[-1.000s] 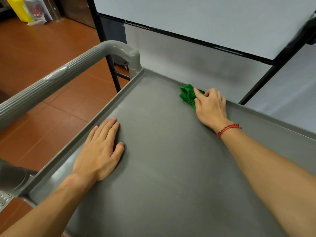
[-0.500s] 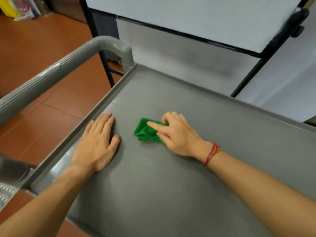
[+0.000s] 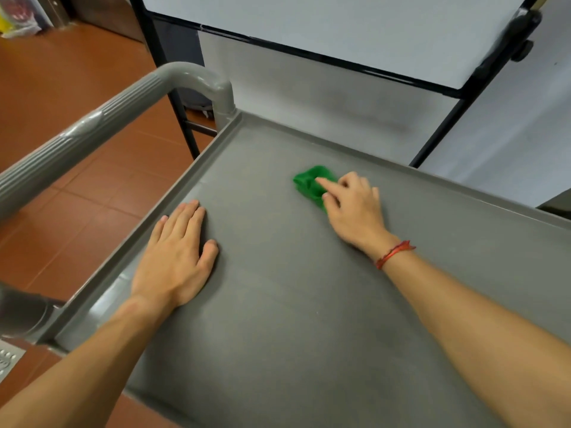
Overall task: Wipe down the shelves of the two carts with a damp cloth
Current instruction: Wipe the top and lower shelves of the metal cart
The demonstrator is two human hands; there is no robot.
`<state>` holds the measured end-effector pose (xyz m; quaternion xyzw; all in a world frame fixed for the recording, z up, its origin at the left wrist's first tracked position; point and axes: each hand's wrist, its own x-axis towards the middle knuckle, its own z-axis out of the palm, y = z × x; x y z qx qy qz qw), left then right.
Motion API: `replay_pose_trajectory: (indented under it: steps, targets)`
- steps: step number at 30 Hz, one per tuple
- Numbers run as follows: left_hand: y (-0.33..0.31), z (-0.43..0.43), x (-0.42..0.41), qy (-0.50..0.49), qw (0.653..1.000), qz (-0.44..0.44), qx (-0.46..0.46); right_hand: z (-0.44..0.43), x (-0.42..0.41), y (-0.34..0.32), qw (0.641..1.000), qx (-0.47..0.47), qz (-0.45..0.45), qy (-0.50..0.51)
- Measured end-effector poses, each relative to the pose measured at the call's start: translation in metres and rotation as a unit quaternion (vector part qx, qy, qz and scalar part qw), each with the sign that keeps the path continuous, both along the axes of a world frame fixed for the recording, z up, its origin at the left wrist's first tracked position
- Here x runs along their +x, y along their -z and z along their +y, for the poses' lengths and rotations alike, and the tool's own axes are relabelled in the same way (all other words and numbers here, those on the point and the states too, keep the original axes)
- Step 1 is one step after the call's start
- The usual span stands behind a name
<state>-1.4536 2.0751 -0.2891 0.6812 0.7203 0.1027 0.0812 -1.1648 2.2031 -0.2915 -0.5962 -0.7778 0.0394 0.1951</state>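
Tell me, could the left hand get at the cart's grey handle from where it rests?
Probably yes. The left hand lies flat on the shelf near its left rim, and nothing stands between it and the handle.

Even, soft indoor light fills the scene, bright enough to show everything clearly. Shadows are faint: a thin dark edge lies under the left hand [image 3: 174,257] and the right hand [image 3: 355,208]. A dull sheen runs along the cart shelf [image 3: 278,304] rim at left. The wide lens bends the cart handle [image 3: 102,125]. The far background looks slightly soft.
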Motion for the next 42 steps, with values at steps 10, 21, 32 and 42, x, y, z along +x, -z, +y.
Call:
replay_pose_trajectory:
  steps: [10,21,32,42]
  targets:
    - [0.001,-0.001,0.000,0.004,1.000,0.005,-0.003,-0.049,-0.018,0.003,0.977,0.016,0.020,-0.211]
    - [0.002,0.001,0.000,0.001,1.000,-0.008,0.007,0.044,0.056,-0.001,0.991,-0.005,0.007,0.131]
    - [0.003,-0.003,-0.001,-0.002,1.000,-0.006,0.008,-0.140,-0.051,-0.004,0.969,-0.027,0.015,-0.246]
    - [0.008,-0.001,-0.002,0.018,0.999,-0.006,0.029,-0.065,-0.006,0.003,0.998,0.000,-0.050,0.037]
